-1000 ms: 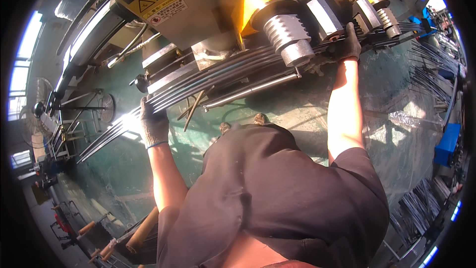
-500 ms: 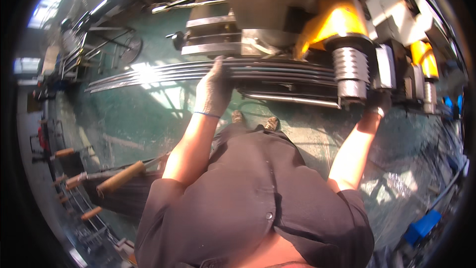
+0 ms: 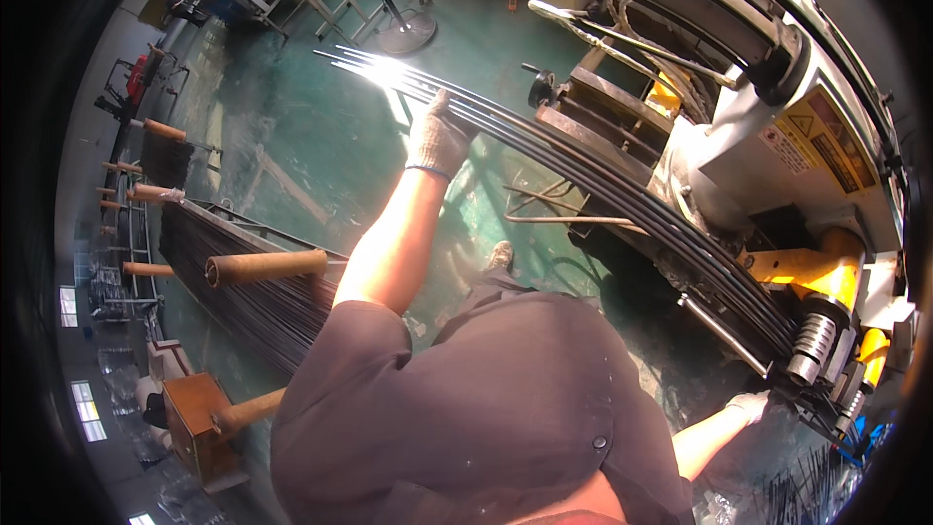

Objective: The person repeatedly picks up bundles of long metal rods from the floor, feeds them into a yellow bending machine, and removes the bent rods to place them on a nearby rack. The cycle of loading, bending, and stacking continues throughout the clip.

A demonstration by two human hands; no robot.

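From where I stand, the left hand [image 3: 437, 141], gloved, has its grip closed around 1 bundle of long rods [image 3: 530, 140]. They slant along the front of the machine [image 3: 768, 165], 1 end sunlit above the floor [image 3: 292, 141], the other reaching the ridged roller [image 3: 812, 342]. The right hand [image 3: 746, 406] is near that roller, its fingers partly hidden; I can't tell whether its grip is clamped or apart. I'd judge the handling partway along: the rods are off the floor and at the machine, but not yet released.
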